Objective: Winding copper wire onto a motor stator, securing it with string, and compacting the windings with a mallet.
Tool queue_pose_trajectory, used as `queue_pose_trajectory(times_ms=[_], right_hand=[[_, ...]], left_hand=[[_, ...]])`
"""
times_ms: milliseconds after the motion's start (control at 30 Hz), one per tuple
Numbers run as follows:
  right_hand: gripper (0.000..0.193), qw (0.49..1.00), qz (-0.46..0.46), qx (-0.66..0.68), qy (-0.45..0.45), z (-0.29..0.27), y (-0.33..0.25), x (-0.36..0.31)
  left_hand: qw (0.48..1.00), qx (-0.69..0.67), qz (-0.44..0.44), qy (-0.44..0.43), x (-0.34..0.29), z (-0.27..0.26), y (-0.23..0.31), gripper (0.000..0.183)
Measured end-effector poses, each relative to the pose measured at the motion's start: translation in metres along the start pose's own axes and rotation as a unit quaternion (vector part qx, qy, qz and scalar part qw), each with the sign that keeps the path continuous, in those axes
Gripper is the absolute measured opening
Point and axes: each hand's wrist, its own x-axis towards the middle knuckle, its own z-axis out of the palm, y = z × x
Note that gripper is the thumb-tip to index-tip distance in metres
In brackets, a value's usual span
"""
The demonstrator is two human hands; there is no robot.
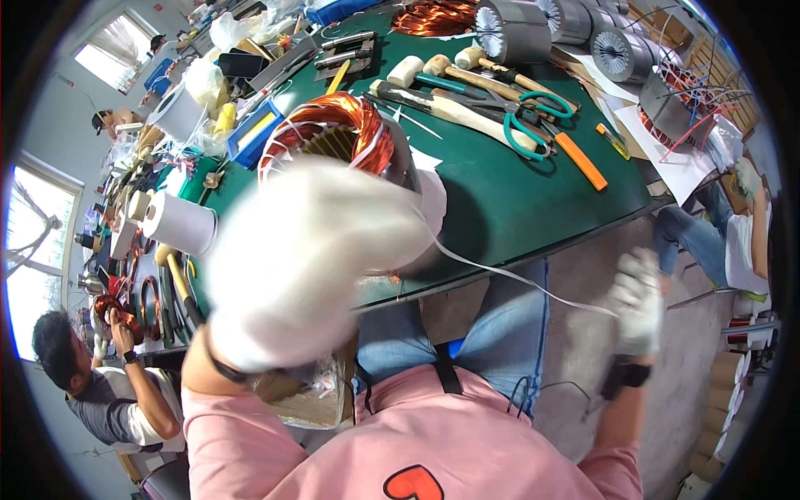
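Note:
A motor stator (400,162) with a copper wire winding (354,125) stands near the front edge of the green table. My left hand (308,250), in a white glove, is smeared by motion in front of it and hides much of it; its fingers cannot be made out. From beside that hand a flat white lacing cord (517,275) runs to the right. Off the table's edge, its far end meets my right hand (637,302), also gloved in white, with the fingers curled closed on it.
Scissors with green handles (527,133), mallets (406,72) and an orange-handled knife (581,161) lie on the green table (542,200). Grey stator cores (512,32) line the back. White thread spools (179,223) stand left. One co-worker (117,392) sits left, another (746,242) right.

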Motion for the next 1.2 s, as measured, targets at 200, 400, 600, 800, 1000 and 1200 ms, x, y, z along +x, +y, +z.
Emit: queue_pose_trajectory(times_ms=[200,400,600,800,1000,1200], right_hand=[[0.027,0.783,0.004,-0.592,-0.189,0.164,0.204,0.118],[0.044,0.802,-0.135,-0.542,-0.21,0.192,0.184,0.112],[0.031,0.968,0.188,-0.077,-0.151,0.157,0.232,0.097],[0.04,0.875,0.002,-0.409,-0.26,0.116,0.272,0.094],[0.015,0.689,-0.213,-0.641,-0.264,0.108,0.293,0.095],[0.019,0.915,-0.14,-0.356,-0.129,0.114,0.268,0.061]], left_hand=[[0.993,0.061,0.066,-0.079,-0.051,0.059,0.016,0.035],[0.929,0.313,-0.198,0.022,-0.023,0.026,-0.007,0.054],[0.968,0.187,-0.167,-0.011,-0.053,0.003,-0.044,0.041],[0.984,0.095,-0.137,-0.057,-0.052,-0.014,-0.056,0.045],[0.977,0.071,-0.192,-0.052,-0.047,-0.011,-0.038,0.055],[0.969,0.096,-0.228,0.001,-0.045,0.008,-0.038,0.03]])
